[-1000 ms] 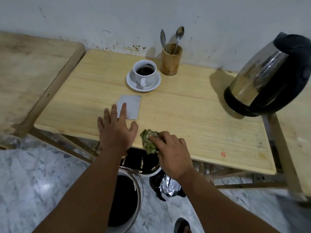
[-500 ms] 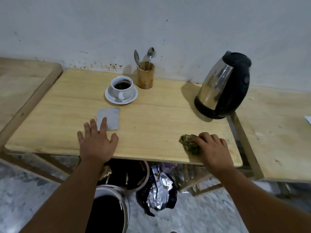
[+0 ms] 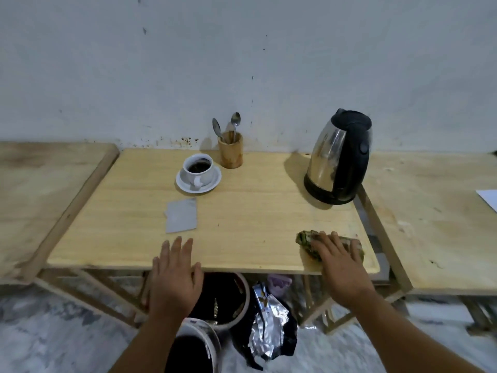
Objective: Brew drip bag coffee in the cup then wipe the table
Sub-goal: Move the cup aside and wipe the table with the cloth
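Note:
A white cup [image 3: 198, 170] full of dark coffee stands on a white saucer [image 3: 212, 181] at the back of the light wooden table [image 3: 255, 219]. A grey sachet [image 3: 181, 215] lies flat in front of it. My right hand [image 3: 340, 261] presses flat, fingers spread, on a green cloth [image 3: 305, 239] at the table's front right corner. My left hand [image 3: 174, 275] rests flat on the front edge, just below the sachet, holding nothing.
A steel and black kettle [image 3: 337, 157] stands at the back right. A wooden holder [image 3: 230, 153] with two spoons sits by the wall. Other tables flank both sides. Below the front edge are a dark bin [image 3: 223, 300], foil wrappers [image 3: 266, 329] and a white-rimmed bucket [image 3: 196, 343].
My right hand has slid the green cloth along the front edge from the middle to the right corner. My left hand has stayed near the sachet, drawing back slightly toward the edge.

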